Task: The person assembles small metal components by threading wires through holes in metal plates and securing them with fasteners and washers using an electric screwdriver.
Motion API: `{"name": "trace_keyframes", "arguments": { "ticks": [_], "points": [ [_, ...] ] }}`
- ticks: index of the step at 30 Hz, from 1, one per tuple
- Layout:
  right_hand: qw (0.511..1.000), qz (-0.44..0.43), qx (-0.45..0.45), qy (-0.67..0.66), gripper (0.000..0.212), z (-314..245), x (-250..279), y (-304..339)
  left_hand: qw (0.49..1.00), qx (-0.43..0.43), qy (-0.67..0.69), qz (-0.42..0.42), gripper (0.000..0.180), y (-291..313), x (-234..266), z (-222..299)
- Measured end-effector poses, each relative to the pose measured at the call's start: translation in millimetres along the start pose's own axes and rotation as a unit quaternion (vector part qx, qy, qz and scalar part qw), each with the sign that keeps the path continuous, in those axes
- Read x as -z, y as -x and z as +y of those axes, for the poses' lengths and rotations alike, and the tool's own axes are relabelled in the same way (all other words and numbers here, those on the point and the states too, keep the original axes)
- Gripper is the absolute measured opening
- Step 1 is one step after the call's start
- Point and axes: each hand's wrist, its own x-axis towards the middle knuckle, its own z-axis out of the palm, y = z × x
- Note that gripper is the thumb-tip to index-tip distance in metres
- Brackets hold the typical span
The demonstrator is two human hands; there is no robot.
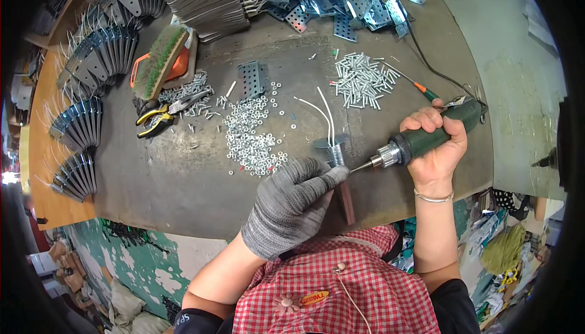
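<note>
My left hand (291,203), in a grey knit glove, grips a small metal bracket (334,150) with two white wires (324,114) rising from it, near the bench's front edge. My right hand (437,145), bare with a thin bracelet, is closed around a dark green power screwdriver (426,139). Its bit tip touches the bracket beside my gloved fingers. A loose heap of small nuts and washers (253,139) lies just left of the bracket. A pile of screws (361,79) lies farther back.
On the grey bench (158,175) are yellow-handled pliers (159,116), a brush with an orange back (159,63), a perforated plate (251,80), fanned stacks of finished brackets (91,90) at left and a heap of perforated parts (341,2) at back. A black cord (426,60) runs rearward.
</note>
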Motion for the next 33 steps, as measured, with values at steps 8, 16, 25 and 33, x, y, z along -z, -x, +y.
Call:
{"name": "trace_keyframes", "arguments": {
  "ticks": [8, 16, 25, 33],
  "points": [
    [1.000, -0.017, 0.007, -0.008, 0.024, 2.5, -0.3, 2.7, 0.997, -0.026, -0.070, 0.001, 0.014, -0.6, -5.0, 13.4],
    [0.999, -0.043, 0.024, -0.013, 0.028, 6.3, 2.6, 3.0, 0.978, -0.135, -0.157, 0.013, 0.021, 8.4, -11.6, 4.0],
    [0.999, -0.051, -0.008, 0.002, 0.034, 28.5, -1.8, 6.9, 0.800, 0.398, 0.439, 0.092, 0.084, -0.2, 7.2, -4.1],
    [0.999, -0.037, -0.004, -0.029, 0.032, 19.4, 4.8, 3.4, 0.932, 0.155, 0.221, -0.243, 0.058, 49.0, 39.8, -2.0]
  ]
}}
